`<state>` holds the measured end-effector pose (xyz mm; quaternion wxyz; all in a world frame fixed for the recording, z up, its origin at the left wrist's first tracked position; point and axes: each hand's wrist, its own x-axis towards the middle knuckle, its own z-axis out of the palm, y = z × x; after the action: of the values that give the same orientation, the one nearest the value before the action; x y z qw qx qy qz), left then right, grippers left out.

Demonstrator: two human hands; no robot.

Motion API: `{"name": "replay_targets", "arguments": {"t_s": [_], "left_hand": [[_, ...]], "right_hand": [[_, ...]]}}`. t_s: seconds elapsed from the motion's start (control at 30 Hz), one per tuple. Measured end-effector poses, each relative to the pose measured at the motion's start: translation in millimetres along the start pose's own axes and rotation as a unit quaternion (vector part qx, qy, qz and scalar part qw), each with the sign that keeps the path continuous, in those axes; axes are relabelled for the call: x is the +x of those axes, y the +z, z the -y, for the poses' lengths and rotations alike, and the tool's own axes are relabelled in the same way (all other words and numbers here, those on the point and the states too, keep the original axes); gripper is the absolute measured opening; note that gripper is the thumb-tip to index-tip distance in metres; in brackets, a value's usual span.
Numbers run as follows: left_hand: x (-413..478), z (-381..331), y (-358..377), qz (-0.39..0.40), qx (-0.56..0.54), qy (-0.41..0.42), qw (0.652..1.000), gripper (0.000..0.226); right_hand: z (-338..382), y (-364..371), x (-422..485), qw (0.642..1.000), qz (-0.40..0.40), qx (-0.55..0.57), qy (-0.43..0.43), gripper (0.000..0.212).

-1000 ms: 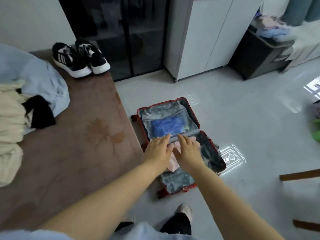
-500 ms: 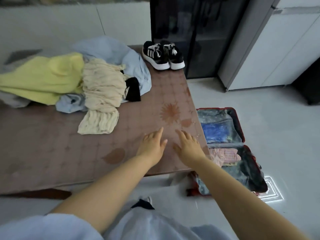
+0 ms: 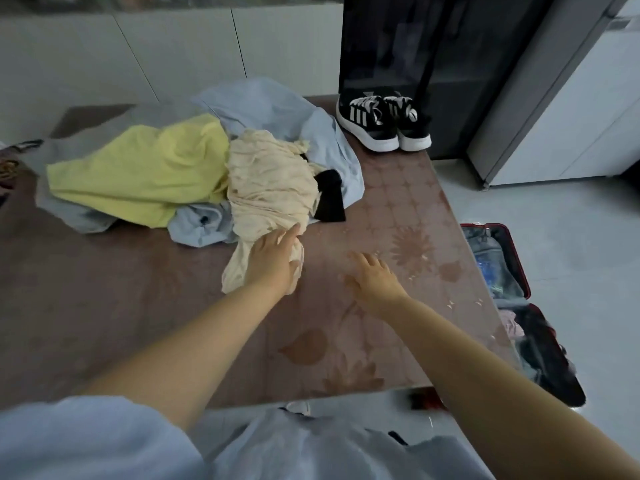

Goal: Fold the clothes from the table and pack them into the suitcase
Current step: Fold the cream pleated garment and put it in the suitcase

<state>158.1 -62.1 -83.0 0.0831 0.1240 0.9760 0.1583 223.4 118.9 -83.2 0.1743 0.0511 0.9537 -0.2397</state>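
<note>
The left hand (image 3: pixel 273 261) lay with straight fingers on the near end of the cream garment (image 3: pixel 270 188), which ran away from it; the right hand (image 3: pixel 372 278), spread and empty, was just beside.

Single wide-angle head view looked forward and down over table (image 3: pixel 398 188) from its near edge, close; suitcase (image 3: pixel 516 259) at right.

Both arms stretch forward, left hand (image 3: pixel 273 263) and right hand (image 3: pixel 374 280) palm-down, fingers straight
</note>
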Motion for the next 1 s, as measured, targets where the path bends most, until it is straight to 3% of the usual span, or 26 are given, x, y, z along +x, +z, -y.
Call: {"name": "replay_targets", "arguments": {"t_s": [0.17,0.33,0.5,0.67,0.8,1.0], "left_hand": [[52.1,46.8,-29.1,-0.048,0.047,0.045,0.997,0.066],[113.2,33.7,-56.7,-0.057,0.095,0.12,0.987,0.064],[155.4,9.6,-60.8,-0.016,0.137,0.073,0.988,0.067],[172.0,21.6,-60.7,0.004,0.174,0.063,0.983,0.034],[155.4,23.0,-62.9,-0.015,0.09,0.076,0.993,0.024],[91.3,11.9,-48.7,0.018,-0.02,0.097,0.995,0.024]], "right_hand": [[39.8,10.2,32.4,0.999,-0.009,0.042,0.018,0.056],[41.6,6.2,57.8,0.997,-0.024,0.061,0.029,0.053],[26.9,-15.9,85.1,0.996,-0.042,0.065,0.042,0.052],[20.1,-34.4,108.4,0.995,-0.047,0.08,0.032,0.051],[23.1,-39.4,127.7,0.989,-0.059,0.13,0.038,0.042],[30.6,-41.9,141.0,0.929,-0.098,0.317,0.162,0.029]]}}
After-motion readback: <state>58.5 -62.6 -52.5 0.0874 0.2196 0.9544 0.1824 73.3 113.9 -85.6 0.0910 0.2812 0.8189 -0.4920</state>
